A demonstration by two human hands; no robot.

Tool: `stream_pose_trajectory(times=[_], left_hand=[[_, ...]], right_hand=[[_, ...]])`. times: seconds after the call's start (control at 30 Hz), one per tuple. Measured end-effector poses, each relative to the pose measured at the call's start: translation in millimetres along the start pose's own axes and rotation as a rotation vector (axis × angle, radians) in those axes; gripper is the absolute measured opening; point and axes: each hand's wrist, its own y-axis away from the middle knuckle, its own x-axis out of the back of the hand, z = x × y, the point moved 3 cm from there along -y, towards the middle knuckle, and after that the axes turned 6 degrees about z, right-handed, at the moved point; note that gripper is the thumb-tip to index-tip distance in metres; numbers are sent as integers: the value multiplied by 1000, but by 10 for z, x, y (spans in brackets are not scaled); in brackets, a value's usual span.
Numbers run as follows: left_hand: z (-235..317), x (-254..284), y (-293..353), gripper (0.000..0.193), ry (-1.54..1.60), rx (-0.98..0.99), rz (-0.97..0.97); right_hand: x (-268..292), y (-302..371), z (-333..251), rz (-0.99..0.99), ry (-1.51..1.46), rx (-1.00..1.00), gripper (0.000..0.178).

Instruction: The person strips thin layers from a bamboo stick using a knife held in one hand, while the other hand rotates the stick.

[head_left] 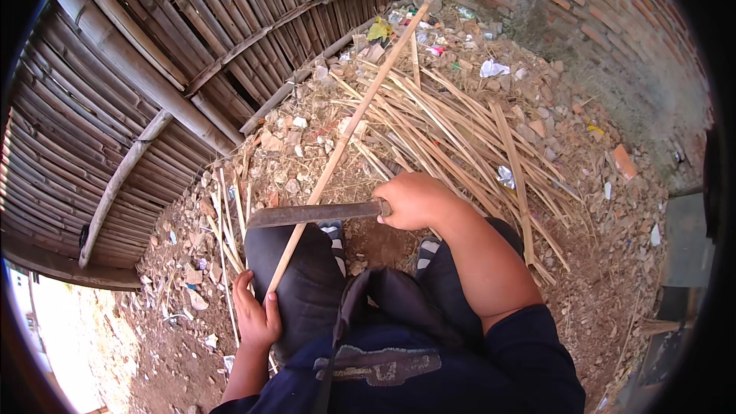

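Observation:
A long, pale bamboo strip (346, 136) slants up and away from my left thigh toward the rubble at the back. My left hand (257, 314) closes on its near end beside my left leg, thumb on one side and fingers on the other. In my right hand (416, 201) is the handle of a machete (314, 215), which points left. Its broad dark blade crosses over the strip just above my left knee. Whether the edge touches the strip or has cut into it cannot be seen. My right fingers are wrapped round the handle, partly hidden.
Many split bamboo strips (452, 138) lie in a loose pile ahead, and several thinner ones (228, 218) are left of my knee. Stones and litter cover the dirt ground. A bamboo fence (176, 46) stands left, a brick wall (613, 38) right.

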Motion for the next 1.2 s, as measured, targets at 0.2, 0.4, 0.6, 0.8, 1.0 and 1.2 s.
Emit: stream_pose_trajectory(times=[0.2, 0.4, 0.6, 0.8, 1.0, 1.2], left_hand=[[-8, -27, -16, 55, 47, 26, -15], [22, -22, -4, 56, -55, -17, -17], [-21, -45, 6, 56, 31, 5, 7], [16, -56, -42, 53, 76, -4, 26], [-19, -61, -19, 53, 78, -15, 34], [8, -63, -35, 53, 74, -35, 41]], right_hand=[[4, -126, 523, 80, -120, -155, 35], [36, 58, 183, 84, -62, -165, 28], [-113, -102, 252, 32, -44, 53, 29], [-49, -156, 593, 321, -134, -164, 27], [-96, -17, -49, -32, -35, 85, 30], [-55, -96, 354, 62, -74, -49, 37]])
